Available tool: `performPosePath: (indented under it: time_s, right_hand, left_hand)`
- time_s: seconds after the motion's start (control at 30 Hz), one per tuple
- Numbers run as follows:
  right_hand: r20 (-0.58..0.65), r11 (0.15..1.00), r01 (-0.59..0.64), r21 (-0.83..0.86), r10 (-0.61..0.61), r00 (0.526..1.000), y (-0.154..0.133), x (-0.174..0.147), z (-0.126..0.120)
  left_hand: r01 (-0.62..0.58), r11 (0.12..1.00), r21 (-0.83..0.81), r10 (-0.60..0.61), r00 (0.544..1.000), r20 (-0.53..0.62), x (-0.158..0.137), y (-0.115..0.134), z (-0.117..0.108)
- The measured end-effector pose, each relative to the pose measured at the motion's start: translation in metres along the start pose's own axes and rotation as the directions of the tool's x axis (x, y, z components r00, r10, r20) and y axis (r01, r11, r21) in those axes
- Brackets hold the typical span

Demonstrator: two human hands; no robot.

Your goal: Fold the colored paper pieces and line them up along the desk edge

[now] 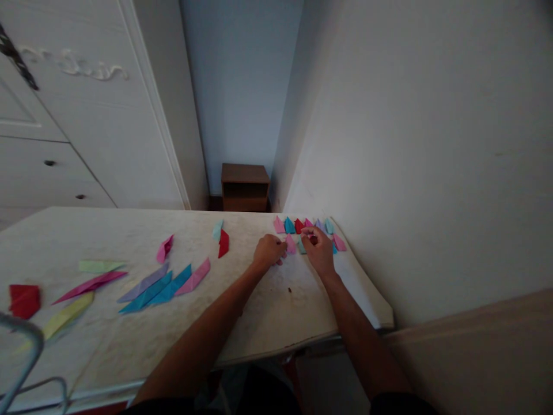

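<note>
My left hand is closed over the table, with its fingertips at the left edge of a pink folded paper piece. To its right, my right hand has its thumb and fingers bent together beside a mint folded paper piece; what they grip is hidden. Behind both hands runs a row of small folded papers: a pink one, a blue one, a red one and others toward the right. Another pink piece lies right of my right hand.
Loose folded paper strips lie on the white table at left, among them blue strips, a magenta strip and a red piece. A metal tube frame stands at lower left. The wall borders the right side.
</note>
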State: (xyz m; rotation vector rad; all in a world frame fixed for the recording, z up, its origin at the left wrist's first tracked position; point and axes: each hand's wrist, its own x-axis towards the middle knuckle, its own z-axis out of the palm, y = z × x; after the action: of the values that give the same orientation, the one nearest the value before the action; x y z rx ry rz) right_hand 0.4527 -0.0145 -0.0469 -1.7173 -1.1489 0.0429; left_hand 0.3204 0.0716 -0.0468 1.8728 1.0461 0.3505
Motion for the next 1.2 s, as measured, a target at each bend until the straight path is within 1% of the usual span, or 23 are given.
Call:
performPosePath:
  time_s: [0.23,0.43,0.63,0.73,0.9,1.07,1.13,1.2]
  right_hand:
    - [0.022,1.000,0.006,-0.026,-0.006,1.000,0.003,0.002,0.000]
    - [-0.013,0.999,0.001,-0.054,-0.002,1.000,0.004,0.005,-0.004]
    - [-0.079,0.998,-0.023,-0.058,0.018,0.997,0.010,0.008,-0.004]
    - [-0.080,0.998,-0.013,-0.068,0.007,0.997,0.015,0.009,-0.003]
    - [-0.066,0.984,0.022,-0.178,-0.034,0.997,0.029,0.013,-0.007]
    - [-0.159,0.938,0.051,-0.343,-0.112,0.981,0.045,0.018,-0.016]
    - [-0.176,0.919,0.039,-0.393,-0.117,0.977,0.049,0.018,-0.017]
    - [-0.165,0.908,0.038,-0.418,-0.117,0.979,0.051,0.018,-0.016]
  left_hand:
    - [-0.080,0.993,0.086,0.084,0.995,-0.052,-0.002,-0.003,0.003]
    - [-0.132,0.965,0.228,0.159,0.982,-0.103,-0.003,-0.001,0.005]
    - [-0.117,0.952,0.281,0.156,0.981,-0.119,0.000,0.000,0.008]
    - [-0.120,0.953,0.277,0.158,0.980,-0.123,0.001,-0.001,0.008]
    - [-0.140,0.955,0.261,0.176,0.977,-0.120,0.003,-0.004,0.008]
    - [-0.173,0.946,0.273,0.212,0.970,-0.120,0.000,-0.003,0.008]
    - [-0.227,0.924,0.309,0.279,0.951,-0.133,-0.002,-0.003,0.009]
    - [-0.321,0.874,0.365,0.392,0.909,-0.139,-0.003,-0.005,0.011]
